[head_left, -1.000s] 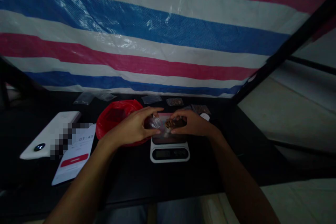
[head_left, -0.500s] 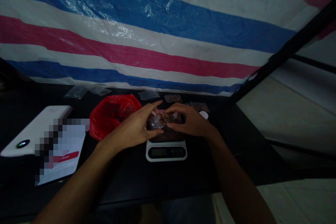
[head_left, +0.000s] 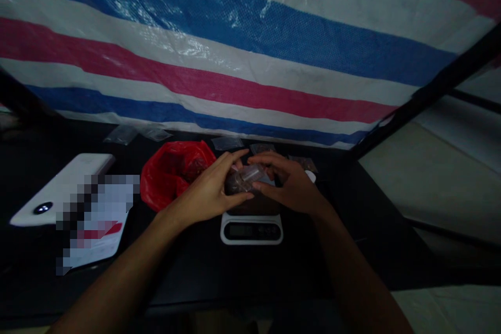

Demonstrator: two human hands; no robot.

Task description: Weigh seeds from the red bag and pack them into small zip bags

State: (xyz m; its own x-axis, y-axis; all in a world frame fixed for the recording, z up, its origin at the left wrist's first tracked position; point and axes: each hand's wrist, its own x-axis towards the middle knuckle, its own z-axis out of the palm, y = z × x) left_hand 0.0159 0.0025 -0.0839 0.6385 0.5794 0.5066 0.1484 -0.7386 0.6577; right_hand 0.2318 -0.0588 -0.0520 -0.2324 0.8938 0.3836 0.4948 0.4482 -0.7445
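Both of my hands meet over a small white digital scale (head_left: 251, 229) on a black table. My left hand (head_left: 211, 188) and my right hand (head_left: 287, 182) together pinch a small clear plastic bag (head_left: 243, 180) with dark brown contents, held just above the scale's platform. The fingers of both hands are closed on the bag's edges. A red plastic bag (head_left: 172, 172) lies open just left of my left hand.
A white power bank (head_left: 58, 188) and a phone with a lit screen (head_left: 97, 229) lie at the left. Several small clear bags (head_left: 121, 135) lie along the table's back edge by a striped tarp (head_left: 250, 52). A small white object (head_left: 311, 176) sits beyond my right hand.
The hands have lifted the small bag slightly and shifted their grip on it; the brown contents now sit lower on the left side. The camera view has moved a little.
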